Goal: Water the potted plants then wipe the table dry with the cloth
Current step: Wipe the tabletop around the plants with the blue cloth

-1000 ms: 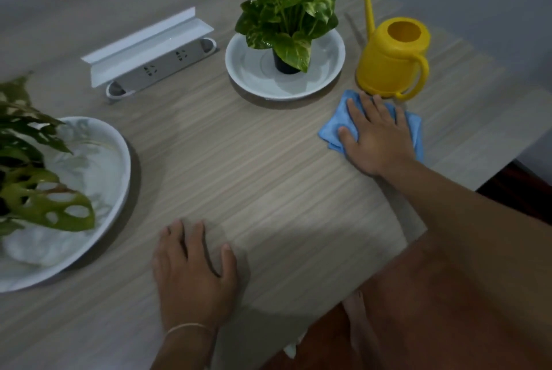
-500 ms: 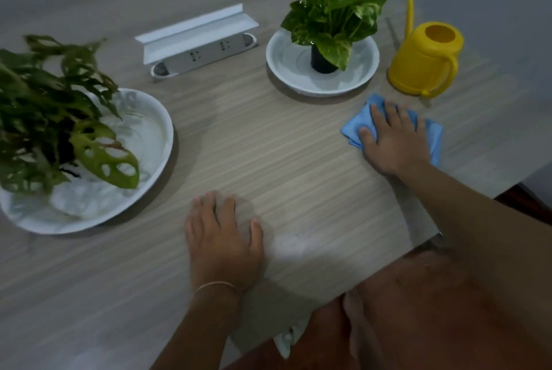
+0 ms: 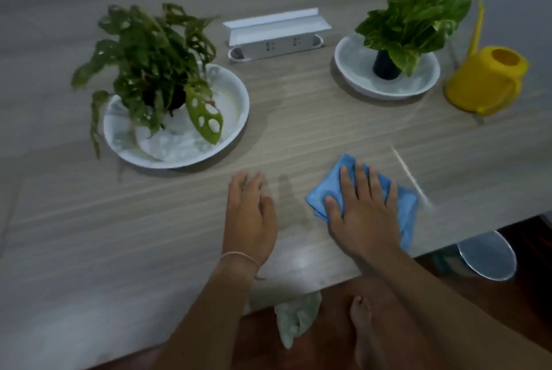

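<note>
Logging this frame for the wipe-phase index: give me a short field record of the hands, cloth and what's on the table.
right hand: flat, palm down on the folded blue cloth
left hand: flat on the wood-grain table, empty
cloth position: near table's front edge
left plant: holey-leaved green plant in large white dish
right plant: broad-leaved green plant in small white dish
yellow plastic watering can: upright, far right
white power strip: between the dishes

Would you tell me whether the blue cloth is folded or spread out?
Folded: the cloth shows stacked layered edges at its left corner, under the flat right hand.
</note>
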Demonstrator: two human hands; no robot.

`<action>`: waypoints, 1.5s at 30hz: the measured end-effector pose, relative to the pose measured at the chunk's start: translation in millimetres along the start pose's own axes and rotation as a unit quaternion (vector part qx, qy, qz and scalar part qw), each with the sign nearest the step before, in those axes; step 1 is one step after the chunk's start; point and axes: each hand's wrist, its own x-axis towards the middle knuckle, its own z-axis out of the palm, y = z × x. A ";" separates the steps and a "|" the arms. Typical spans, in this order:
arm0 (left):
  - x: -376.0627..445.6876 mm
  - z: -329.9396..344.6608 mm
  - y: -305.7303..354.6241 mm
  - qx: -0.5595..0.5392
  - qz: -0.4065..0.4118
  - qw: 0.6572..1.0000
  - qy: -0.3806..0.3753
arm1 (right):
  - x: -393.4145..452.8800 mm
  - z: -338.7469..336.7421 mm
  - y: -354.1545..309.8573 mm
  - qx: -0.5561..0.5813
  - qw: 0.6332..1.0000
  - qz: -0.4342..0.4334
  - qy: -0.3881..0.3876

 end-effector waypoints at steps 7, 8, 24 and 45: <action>-54.8 -139.5 -109.1 0.142 -0.019 0.989 0.041 | -56.9 7.8 -122.3 0.005 0.992 -0.125 -0.019; -61.9 -156.1 -125.4 0.152 -0.039 0.986 0.060 | -65.9 9.6 -142.5 0.010 0.989 -0.146 -0.022; -61.5 -233.9 -185.5 0.241 -0.042 0.958 0.152 | -52.9 29.6 -368.5 0.025 0.942 -0.329 -0.057; -59.2 -229.6 -203.0 0.302 -0.109 0.939 0.126 | 75.9 38.5 -531.6 0.012 0.928 -0.367 -0.055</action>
